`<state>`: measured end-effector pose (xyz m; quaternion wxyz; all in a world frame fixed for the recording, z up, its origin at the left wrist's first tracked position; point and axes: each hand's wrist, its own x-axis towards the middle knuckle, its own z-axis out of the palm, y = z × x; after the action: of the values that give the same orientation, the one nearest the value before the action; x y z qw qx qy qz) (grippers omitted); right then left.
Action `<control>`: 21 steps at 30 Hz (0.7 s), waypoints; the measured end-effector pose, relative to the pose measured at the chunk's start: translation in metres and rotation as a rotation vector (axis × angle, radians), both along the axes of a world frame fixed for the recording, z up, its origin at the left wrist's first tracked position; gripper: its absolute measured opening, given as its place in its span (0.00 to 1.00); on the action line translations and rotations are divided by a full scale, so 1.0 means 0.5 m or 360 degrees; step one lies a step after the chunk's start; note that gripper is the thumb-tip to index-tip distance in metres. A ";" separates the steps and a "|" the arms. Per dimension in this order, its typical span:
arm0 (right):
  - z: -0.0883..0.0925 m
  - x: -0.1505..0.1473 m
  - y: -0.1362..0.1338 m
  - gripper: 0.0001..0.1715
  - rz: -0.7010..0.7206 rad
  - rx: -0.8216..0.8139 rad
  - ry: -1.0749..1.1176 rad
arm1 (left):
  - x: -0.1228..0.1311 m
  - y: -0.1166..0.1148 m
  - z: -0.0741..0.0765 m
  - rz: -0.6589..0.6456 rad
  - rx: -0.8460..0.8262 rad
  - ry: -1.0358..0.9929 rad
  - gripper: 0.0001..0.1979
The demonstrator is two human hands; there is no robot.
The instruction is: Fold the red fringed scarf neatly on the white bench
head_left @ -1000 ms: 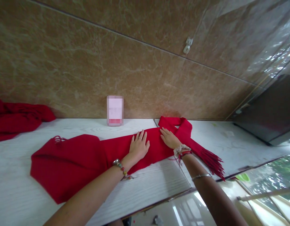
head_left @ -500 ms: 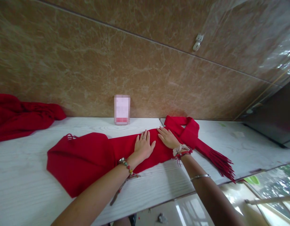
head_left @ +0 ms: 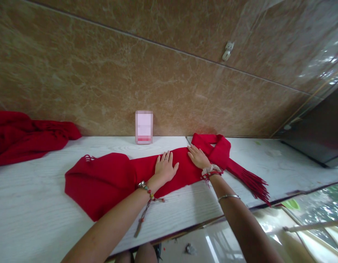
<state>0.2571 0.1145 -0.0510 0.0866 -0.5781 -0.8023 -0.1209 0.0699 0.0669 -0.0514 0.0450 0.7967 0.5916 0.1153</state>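
A red scarf (head_left: 105,179) lies across the white table, wide and folded at its left end and narrower through the middle. Pressed flat on its middle stretch is my left hand (head_left: 166,168), fingers extended and a ring on one of them. My right hand (head_left: 198,157) rests palm down farther right, fingers straight, near where the cloth bends into a loop. Beyond that loop, the scarf's fringed end (head_left: 252,184) trails toward the front edge on the right. Neither hand grips the fabric.
Another red cloth (head_left: 31,137) lies bunched at the far left against the brown marbled wall (head_left: 103,80). A phone-like pale pink object (head_left: 144,128), its face blurred, leans on that wall. A dark box-shaped thing (head_left: 316,128) stands at the right. The table's front edge (head_left: 190,231) runs below my arms.
My hands have moved slightly apart on the scarf, the left one a little leftward. The view has shifted slightly, and the scarf's left end appears farther right.
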 end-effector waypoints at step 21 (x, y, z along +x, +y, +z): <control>0.023 -0.159 -0.054 0.26 -0.0129 -0.0046 0.0170 | -0.159 -0.009 0.006 -0.0116 0.0053 0.0210 0.28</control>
<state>0.1776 0.0876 -0.0397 0.1160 -0.6170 -0.7741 -0.0815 -0.0093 0.0624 -0.0485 -0.0033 0.8241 0.5620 0.0708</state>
